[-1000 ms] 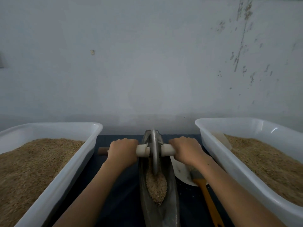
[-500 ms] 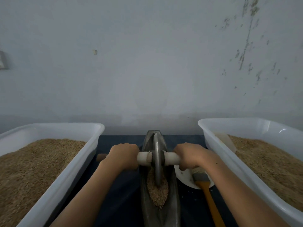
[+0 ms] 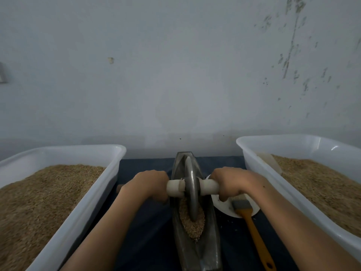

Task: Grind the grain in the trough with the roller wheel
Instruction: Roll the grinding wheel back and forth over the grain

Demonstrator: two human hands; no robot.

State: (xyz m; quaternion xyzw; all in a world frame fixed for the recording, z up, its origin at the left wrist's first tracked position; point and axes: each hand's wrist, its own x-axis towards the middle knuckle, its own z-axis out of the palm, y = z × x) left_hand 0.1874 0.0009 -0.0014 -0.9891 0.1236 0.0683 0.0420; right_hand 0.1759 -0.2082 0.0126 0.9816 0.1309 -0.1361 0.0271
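Head view, looking down over both forearms, shows a boat-shaped metal trough (image 3: pixel 195 249) lying lengthwise on a dark counter (image 3: pixel 148 231), with a metal roller wheel (image 3: pixel 191 189) standing upright in its groove. A pale axle handle (image 3: pixel 209 186) runs through the wheel's hub. The left hand (image 3: pixel 146 184) has its grip wrapped around the axle on the left side of the wheel, and the right hand (image 3: pixel 230 182) has its grip wrapped around the axle on the right side, fingers curled under in both cases.

The grain (image 3: pixel 192 222) sits in the trough's groove, heaped mostly on the near side of the wheel, whose lower rim is pressed into the pile. The kernels look coarse and largely whole, with no fine meal visible, so the grinding appears to be at an early or middle stage; many more passes along the groove seem to be needed. The far end of the trough shows bare metal.

To the left stands a white plastic tub (image 3: pixel 93 202) filled with grain, and to the right a second white tub (image 3: pixel 252 161), also holding grain. Just beside the trough on the right, a white dish (image 3: pixel 224 208) carries a brush with an orange handle (image 3: pixel 254 231), partly under the right wrist.
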